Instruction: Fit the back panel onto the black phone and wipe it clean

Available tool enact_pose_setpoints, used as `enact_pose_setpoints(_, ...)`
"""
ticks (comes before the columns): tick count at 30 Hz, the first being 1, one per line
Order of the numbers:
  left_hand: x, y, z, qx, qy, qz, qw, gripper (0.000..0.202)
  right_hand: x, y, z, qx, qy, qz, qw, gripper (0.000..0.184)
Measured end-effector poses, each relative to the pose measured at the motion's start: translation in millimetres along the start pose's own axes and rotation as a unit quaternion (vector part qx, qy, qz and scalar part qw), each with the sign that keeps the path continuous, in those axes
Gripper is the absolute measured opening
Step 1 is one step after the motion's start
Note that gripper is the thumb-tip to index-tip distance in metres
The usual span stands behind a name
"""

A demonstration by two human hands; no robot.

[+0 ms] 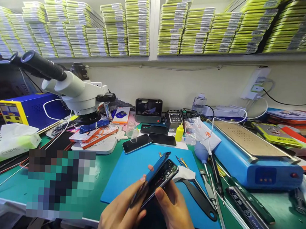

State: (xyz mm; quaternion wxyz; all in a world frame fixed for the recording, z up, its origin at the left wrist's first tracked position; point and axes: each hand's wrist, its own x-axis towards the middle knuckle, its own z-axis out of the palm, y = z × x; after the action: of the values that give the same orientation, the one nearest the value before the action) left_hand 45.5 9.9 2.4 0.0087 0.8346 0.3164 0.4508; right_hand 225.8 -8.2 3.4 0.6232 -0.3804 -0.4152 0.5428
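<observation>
Above the blue mat [124, 174], an opened smartphone is held in two parts, tilted up and spread apart like a book. My left hand [124, 207] is closed on its dark, glossy panel [152, 172], fingers behind and along the edge. The phone body [166, 173], with small inner components showing, is gripped by my right hand [175, 208], thumb on its near edge. The two parts come close together at the lower end, where my fingers hide whether they touch. Just right of the phone lie a black-handled brush [200, 199] and some tweezers.
A microscope [74, 86] stands at the left. Two phones [137, 143] lie beyond the mat, near a yellow bottle [179, 132]. On the right are a blue air blower [201, 151], an electric screwdriver [250, 215] and a blue heating plate machine [258, 164].
</observation>
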Motion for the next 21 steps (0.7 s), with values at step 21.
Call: enact_pose_setpoints(21,-6,-14,12.1,0.015,-0.061,0.045,0.997,0.052,-11,-2,-4,0.020,0.000,-0.012,1.000,0.095)
